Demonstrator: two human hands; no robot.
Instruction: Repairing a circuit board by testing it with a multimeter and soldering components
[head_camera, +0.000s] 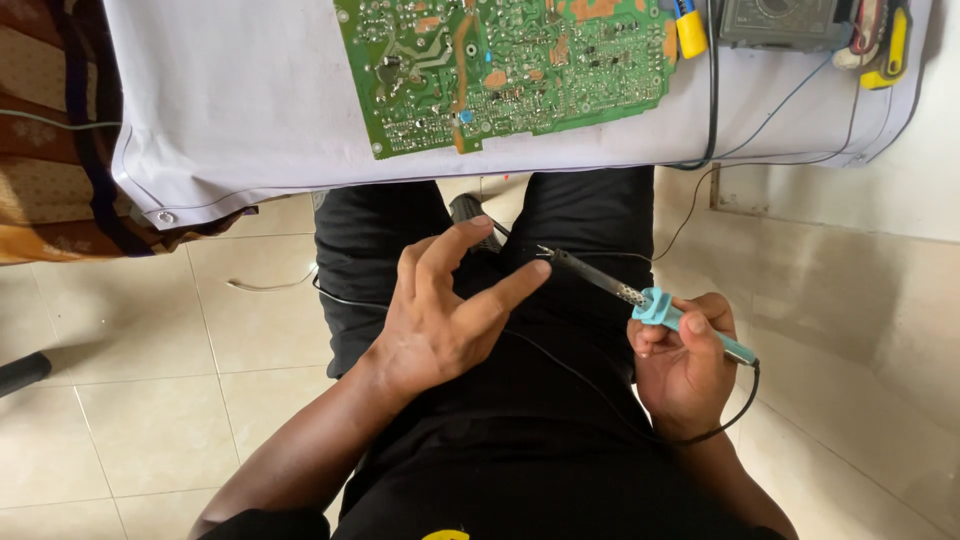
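Note:
My right hand (685, 362) grips a soldering iron (640, 297) by its light blue handle, over my lap. The metal tip points up and left. My left hand (445, 315) hovers beside it with fingers spread; the index fingertip sits right at the iron's tip, touching or nearly so. It holds nothing. A black cord (590, 385) runs from the handle's end across my black clothes. A green circuit board (510, 70), solder side up, lies on a white cloth (230, 100) covering the table ahead of me.
A dark meter (780, 20) sits at the table's far right, with a yellow-handled tool (688, 28) and yellow-black tool (890, 50) beside it. Thin wires (770, 120) hang off the table edge. Patterned brown fabric (50, 150) lies left. Beige floor tiles (150, 400) are below.

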